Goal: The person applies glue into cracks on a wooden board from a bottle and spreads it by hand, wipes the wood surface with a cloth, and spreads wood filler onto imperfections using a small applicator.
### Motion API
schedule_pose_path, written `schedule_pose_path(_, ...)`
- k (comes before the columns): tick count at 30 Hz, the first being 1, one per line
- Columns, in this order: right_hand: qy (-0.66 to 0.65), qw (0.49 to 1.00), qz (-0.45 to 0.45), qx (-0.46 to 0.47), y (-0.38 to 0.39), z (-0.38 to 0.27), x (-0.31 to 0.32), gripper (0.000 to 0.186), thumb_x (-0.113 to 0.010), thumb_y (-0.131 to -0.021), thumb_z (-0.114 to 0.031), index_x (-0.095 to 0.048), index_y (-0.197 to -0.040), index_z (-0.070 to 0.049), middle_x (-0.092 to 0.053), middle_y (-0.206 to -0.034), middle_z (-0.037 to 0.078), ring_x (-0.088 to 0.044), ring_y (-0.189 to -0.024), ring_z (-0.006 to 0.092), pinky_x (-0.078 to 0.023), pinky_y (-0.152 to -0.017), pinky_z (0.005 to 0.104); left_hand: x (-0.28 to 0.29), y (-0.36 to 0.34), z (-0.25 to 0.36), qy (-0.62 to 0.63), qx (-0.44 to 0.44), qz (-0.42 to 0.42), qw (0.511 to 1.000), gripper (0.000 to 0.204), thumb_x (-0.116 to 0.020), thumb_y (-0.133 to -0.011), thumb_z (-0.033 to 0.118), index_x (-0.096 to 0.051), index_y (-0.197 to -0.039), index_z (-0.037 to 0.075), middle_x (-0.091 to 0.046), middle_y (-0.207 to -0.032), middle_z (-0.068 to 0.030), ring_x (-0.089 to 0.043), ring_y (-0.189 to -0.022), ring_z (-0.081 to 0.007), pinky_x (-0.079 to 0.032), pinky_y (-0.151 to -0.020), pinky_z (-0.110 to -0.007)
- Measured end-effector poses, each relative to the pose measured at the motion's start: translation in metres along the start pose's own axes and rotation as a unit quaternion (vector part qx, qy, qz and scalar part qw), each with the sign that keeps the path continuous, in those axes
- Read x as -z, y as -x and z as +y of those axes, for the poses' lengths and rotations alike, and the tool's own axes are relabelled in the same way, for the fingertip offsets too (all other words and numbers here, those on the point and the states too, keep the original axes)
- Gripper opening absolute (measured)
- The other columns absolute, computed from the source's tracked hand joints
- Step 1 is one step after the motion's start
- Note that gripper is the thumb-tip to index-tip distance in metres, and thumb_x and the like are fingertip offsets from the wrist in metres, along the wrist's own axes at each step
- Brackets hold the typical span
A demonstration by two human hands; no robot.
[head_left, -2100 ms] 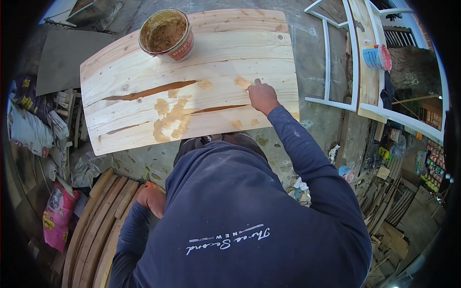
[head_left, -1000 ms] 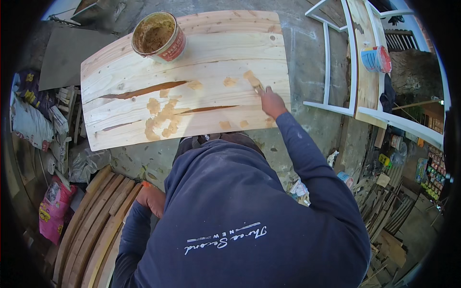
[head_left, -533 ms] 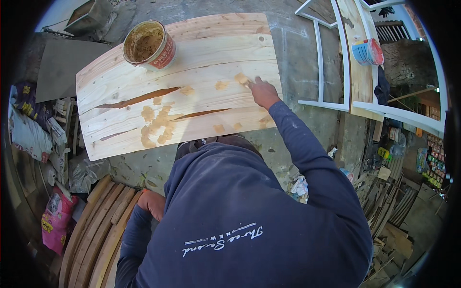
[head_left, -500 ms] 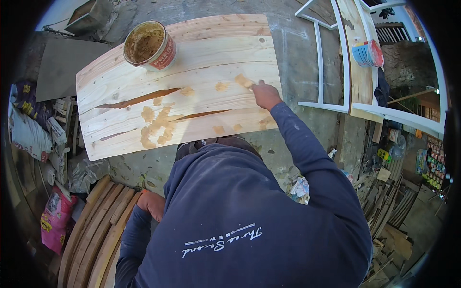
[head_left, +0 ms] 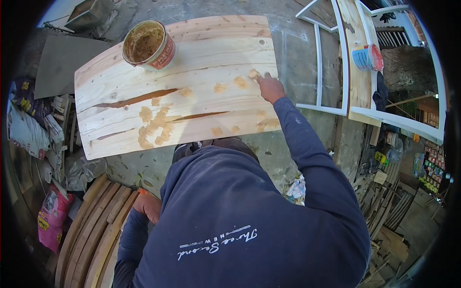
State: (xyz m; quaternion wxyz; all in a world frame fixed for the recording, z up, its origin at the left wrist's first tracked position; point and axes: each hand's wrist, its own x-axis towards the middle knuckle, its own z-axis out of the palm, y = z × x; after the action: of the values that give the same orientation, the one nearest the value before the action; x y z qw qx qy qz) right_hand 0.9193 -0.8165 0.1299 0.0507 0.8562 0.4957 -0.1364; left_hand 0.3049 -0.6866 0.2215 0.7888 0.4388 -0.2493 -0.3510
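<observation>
A wide wooden board (head_left: 211, 53) made of joined planks lies before me, with tan filler patches (head_left: 156, 126) and long dark gaps in its grain. Near its right end, my right hand (head_left: 272, 88) is closed on a small putty knife (head_left: 254, 74), whose tip is coated in tan filler and touches the wood. A bucket of tan putty (head_left: 148, 45) rests on the board's far left part. My left hand (head_left: 150, 205) is low beside my body, closed around something orange; its fingers are mostly hidden.
Curved timber pieces (head_left: 91, 230) are stacked at lower left, beside a pink bag (head_left: 52, 223). White metal frames (head_left: 319, 62) stand at right, with a plank carrying a blue and red bucket (head_left: 367, 57). Scrap wood (head_left: 384, 216) lies at lower right.
My right hand has moved slightly right and away from me along the board with the putty knife. A filler patch now shows where the knife was. My left hand is nearly unchanged.
</observation>
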Motion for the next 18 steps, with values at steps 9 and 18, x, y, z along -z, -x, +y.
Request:
schedule_pose_path(9,0.082,0.995,-0.028,0.048,-0.025,0.063,0.009,0.025,-0.063,-0.089,-0.011,-0.076,-0.11,-0.015,-0.067,-0.113,0.016,-0.073,-0.094,0.0369,-0.059,-0.079,0.0517,-0.001,0.004,-0.004,0.006,0.0,-0.001,1.0,0.062,-0.069,-0.102,0.032,-0.05,-0.149,-0.003,-0.046,-0.159,-0.0161,-0.04,-0.147,-0.0297,-0.03,-0.121,-0.036)
schedule_pose_path(18,-0.058,0.996,0.004,-0.064,0.052,0.029,-0.031,0.024,-0.057,-0.093,-0.009,-0.074,-0.109,-0.005,-0.064,-0.117,0.024,-0.071,-0.098,0.0405,-0.058,-0.085,0.0518,0.011,0.009,-0.009,0.0,0.001,-0.014,1.0,0.062,-0.069,-0.101,0.032,-0.051,-0.149,-0.003,-0.047,-0.158,-0.0161,-0.041,-0.146,-0.0298,-0.031,-0.121,-0.036)
